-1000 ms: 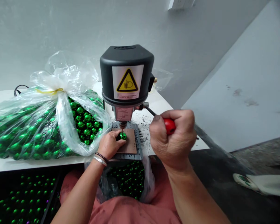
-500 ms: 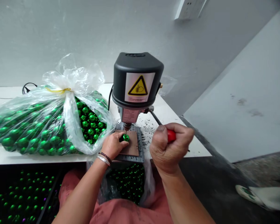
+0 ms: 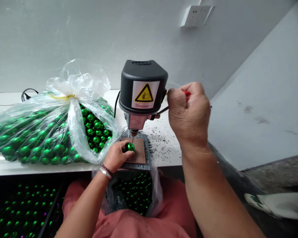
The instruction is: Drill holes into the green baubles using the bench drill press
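Between its thumb and fingers, my left hand (image 3: 118,153) grips a shiny green ball (image 3: 130,147) over the brown board (image 3: 140,154) on the drill press base. Just above the ball is the thin bit (image 3: 132,139) of a small black drill press (image 3: 142,86); whether the two touch, I cannot tell. My right hand (image 3: 190,114) is raised and wrapped around the red knob (image 3: 187,94) of the press's feed lever (image 3: 163,110). The fingers hide much of the knob.
A clear plastic bag (image 3: 75,129) full of green balls lies left of the press, torn open. Another bag (image 3: 157,198) of green balls sits at my lap. Dark shavings (image 3: 161,145) are scattered over the white table (image 3: 171,158). Someone's shoe (image 3: 257,202) shows at right.
My right hand has swung the lever upward, and the drill bit has risen. The left hand still grips the green ball, shifted slightly left along with the view.
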The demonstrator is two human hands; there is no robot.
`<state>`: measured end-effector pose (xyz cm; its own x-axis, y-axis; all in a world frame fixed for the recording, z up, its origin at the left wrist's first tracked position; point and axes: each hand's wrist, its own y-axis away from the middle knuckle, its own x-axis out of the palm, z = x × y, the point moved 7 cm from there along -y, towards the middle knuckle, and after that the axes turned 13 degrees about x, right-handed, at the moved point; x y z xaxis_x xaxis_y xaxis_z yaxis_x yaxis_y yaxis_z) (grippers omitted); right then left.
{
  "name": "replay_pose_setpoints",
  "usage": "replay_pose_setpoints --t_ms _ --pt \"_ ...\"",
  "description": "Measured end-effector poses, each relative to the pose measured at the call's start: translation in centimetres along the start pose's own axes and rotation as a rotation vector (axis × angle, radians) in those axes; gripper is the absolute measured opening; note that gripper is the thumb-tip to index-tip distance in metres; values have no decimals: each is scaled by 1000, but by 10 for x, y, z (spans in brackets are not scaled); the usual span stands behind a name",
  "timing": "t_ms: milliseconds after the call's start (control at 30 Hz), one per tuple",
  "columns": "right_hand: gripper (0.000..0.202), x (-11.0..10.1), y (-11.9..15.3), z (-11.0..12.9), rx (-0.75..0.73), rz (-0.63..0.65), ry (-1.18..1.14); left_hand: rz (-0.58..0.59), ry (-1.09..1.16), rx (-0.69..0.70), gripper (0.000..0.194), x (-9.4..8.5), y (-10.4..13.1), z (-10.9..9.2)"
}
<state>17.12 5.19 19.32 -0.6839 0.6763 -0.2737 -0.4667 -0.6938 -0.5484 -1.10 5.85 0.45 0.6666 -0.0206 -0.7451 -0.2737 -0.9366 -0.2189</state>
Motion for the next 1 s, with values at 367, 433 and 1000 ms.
replay_pose_setpoints --t_ms 367,433,1000 --pt "20 5 -2 -3 12 52 -88 -105 676 -319 48 -9 26 13" --pt "21 5 -3 -2 -19 61 -99 -187 939 -497 51 3 25 17" --pt "21 3 0 -2 -87 34 -62 -59 245 -114 44 -2 11 13"
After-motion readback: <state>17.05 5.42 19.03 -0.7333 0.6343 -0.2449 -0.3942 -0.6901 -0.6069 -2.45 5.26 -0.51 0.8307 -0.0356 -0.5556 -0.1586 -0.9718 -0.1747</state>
